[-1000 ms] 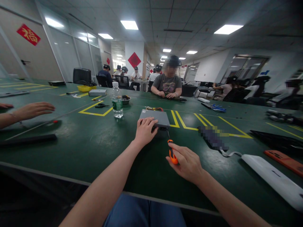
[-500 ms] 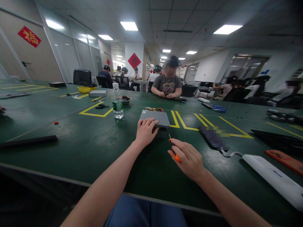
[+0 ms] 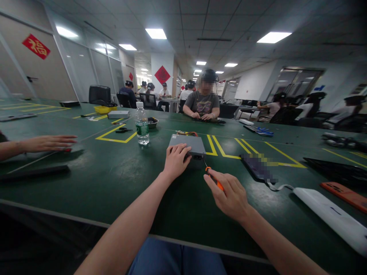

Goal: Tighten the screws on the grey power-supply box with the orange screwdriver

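A flat grey metal box lies on the green table in front of me. My left hand rests on its near left corner, fingers curled over the edge and holding it down. My right hand is closed round an orange-handled screwdriver. The thin shaft points up and away to the box's near right corner. Coloured wires stick out behind the box.
A water bottle stands left of the box, with a dark bowl behind it. A phone, a white power strip and an orange case lie right. Another person's hand reaches in from the left. Someone sits opposite.
My right hand has turned on the screwdriver handle, which now lies lower and points more at the box. The other person's hand at the left withdrew, then came back over the table.
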Demonstrator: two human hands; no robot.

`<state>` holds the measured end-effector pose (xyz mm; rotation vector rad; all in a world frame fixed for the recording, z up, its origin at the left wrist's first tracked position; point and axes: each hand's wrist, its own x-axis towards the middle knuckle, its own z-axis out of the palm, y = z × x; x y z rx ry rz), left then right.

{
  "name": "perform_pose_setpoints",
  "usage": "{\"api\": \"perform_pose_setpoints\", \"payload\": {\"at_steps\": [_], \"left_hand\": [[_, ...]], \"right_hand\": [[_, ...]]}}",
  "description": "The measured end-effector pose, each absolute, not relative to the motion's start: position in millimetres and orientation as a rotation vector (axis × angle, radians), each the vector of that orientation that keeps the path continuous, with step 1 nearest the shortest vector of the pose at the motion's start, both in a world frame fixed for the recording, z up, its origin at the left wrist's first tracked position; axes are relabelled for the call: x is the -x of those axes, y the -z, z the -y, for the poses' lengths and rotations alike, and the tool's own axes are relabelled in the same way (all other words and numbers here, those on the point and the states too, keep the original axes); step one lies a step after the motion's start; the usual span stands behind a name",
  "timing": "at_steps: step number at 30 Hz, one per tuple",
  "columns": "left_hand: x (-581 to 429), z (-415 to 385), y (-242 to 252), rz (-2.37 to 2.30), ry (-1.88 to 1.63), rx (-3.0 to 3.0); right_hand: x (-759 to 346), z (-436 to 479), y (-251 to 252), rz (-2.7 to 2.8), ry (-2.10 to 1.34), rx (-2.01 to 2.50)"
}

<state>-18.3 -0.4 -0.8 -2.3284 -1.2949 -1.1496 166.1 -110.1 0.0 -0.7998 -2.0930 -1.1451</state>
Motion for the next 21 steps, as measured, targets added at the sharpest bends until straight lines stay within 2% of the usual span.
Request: {"api": "perform_pose_setpoints", "payload": {"at_steps": [21], "left_hand": [[17.8, 1.5, -0.3, 1.302, 1.129, 2.326]], "right_hand": [[-163.5, 110.5, -5.4, 2.052, 1.099, 0.853]]}}
